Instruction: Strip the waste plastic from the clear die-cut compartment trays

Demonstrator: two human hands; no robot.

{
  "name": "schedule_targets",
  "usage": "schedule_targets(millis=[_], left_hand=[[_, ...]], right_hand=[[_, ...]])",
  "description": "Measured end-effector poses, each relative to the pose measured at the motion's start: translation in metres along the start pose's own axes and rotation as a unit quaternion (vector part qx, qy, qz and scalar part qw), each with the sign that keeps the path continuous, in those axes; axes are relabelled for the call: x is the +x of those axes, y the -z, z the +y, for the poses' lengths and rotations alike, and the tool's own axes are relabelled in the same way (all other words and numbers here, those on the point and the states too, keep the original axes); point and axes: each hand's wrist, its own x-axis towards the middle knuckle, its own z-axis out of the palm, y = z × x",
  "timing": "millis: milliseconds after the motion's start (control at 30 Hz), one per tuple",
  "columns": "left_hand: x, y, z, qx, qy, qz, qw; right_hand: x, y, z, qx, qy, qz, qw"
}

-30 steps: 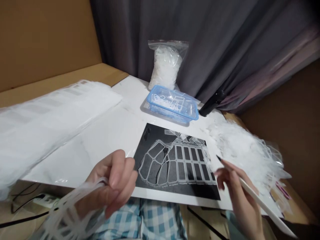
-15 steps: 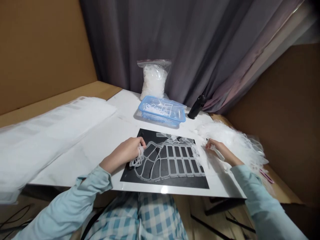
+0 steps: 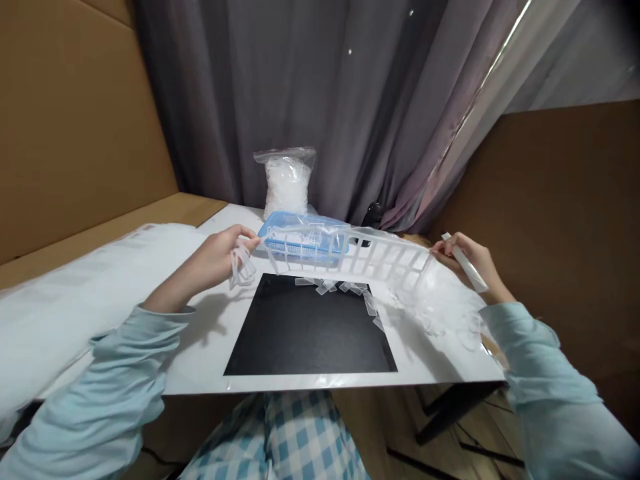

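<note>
Between my hands a thin, translucent white sheet with rows of cut-out windows (image 3: 357, 257) is stretched above the table. My left hand (image 3: 223, 257) pinches its left end, and several small white frame-shaped loops (image 3: 243, 267) hang from the same fingers. Its right end is pinched by my right hand (image 3: 467, 260), which also holds a flat whitish strip-like tool (image 3: 465, 264) across the fingers. Below lies a black mat (image 3: 310, 330), with small clear pieces (image 3: 327, 285) scattered along its far and right edges.
A blue basket (image 3: 280, 220) with white pieces stands behind the sheet. Beyond it is a filled zip bag (image 3: 287, 187); a black bottle-like object (image 3: 373, 215) is at the back right. White sheets (image 3: 95, 287) cover the left side, and a translucent heap (image 3: 450, 303) lies at right.
Both hands have risen and spread apart, lifting the windowed sheet off the black mat. The small clear pieces remain on the mat. The camera view has shifted slightly.
</note>
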Motion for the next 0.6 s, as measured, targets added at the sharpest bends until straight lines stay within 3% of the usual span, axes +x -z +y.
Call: schedule_targets(millis=[67,133,200,267,333,433,533,600], left_hand=[[-0.009,0.004,-0.006,0.015,-0.015,-0.005,1.0],[-0.024,0.003,-0.022,0.02,-0.032,-0.053,0.998],[-0.044,-0.001,-0.046,0.01,-0.002,-0.121,0.993],[-0.067,-0.008,-0.069,-0.006,0.053,-0.175,0.983],[-0.091,-0.015,-0.081,-0.022,0.127,-0.169,0.977],[-0.121,-0.03,-0.071,-0.078,0.125,-0.111,0.983],[-0.135,-0.05,-0.041,-0.128,0.009,-0.091,0.988],[-0.137,-0.065,-0.024,-0.114,-0.06,-0.093,0.987]], right_hand=[[-0.016,0.002,-0.011,0.026,0.013,-0.027,0.999],[-0.039,-0.001,-0.021,0.047,0.007,-0.086,0.995],[-0.069,-0.006,-0.031,0.083,-0.03,-0.143,0.986],[-0.101,-0.012,-0.043,0.119,-0.07,-0.159,0.978],[-0.13,-0.019,-0.056,0.147,-0.08,-0.139,0.976],[-0.16,-0.037,-0.078,0.174,-0.109,-0.083,0.975],[-0.169,-0.068,-0.102,0.228,-0.113,-0.079,0.964],[-0.165,-0.091,-0.118,0.276,-0.075,-0.071,0.956]])
